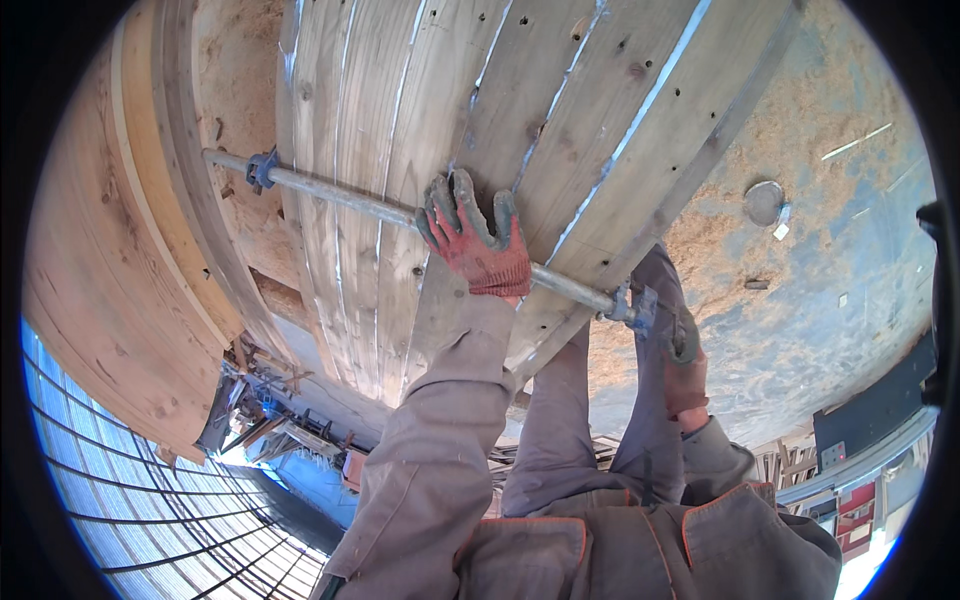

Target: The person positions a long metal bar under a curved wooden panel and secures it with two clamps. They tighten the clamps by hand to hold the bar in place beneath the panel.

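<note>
My left hand point(478, 240), in a red glove with grey coated fingers, lies across a long metal pipe clamp point(350, 198). Its fingers are spread over the wooden boards point(440, 110), which sit side by side with white gaps between them. The clamp spans the boards, with a blue jaw point(262, 170) past their left edge and a screw-end jaw point(632, 308) at the right edge. My right hand point(685, 368), in the same kind of glove, is beside my knee, just below and right of the screw-end jaw. Its fingers are partly hidden, so whether it holds anything does not show.
At the left stands a large curved-looking wooden panel point(110, 250). Sawdust point(735, 235) covers the floor around the boards, with a round disc point(764, 203) on the right. Cluttered tools and timber point(300, 435) lie at the lower left, near a translucent ribbed wall point(150, 500).
</note>
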Tool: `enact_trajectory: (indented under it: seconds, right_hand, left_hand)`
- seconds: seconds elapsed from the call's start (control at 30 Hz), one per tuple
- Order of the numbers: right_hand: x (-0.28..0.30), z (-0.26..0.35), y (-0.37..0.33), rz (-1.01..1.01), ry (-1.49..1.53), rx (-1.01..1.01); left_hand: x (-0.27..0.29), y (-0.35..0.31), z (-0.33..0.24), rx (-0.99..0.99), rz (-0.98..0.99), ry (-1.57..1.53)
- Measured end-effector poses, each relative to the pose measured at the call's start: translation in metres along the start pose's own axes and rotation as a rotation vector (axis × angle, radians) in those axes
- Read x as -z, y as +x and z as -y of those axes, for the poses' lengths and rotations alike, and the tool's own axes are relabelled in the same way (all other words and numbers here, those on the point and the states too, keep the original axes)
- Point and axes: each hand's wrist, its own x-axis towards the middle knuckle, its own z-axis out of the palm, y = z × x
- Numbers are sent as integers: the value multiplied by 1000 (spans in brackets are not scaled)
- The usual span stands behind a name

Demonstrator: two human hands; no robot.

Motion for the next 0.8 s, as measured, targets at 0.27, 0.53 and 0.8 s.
enact_trajectory:
  seconds: [0.27,0.53,0.8]
  right_hand:
    - [4,-5,18,-150,-542,570]
    - [-23,-13,64,-119,-435,730]
    - [-32,-14,65,3,-183,609]
  left_hand:
    - [16,20,27,59,-222,-412]
    - [84,225,193,763,-399,-1066]
    - [63,235,261,512,-505,-969]
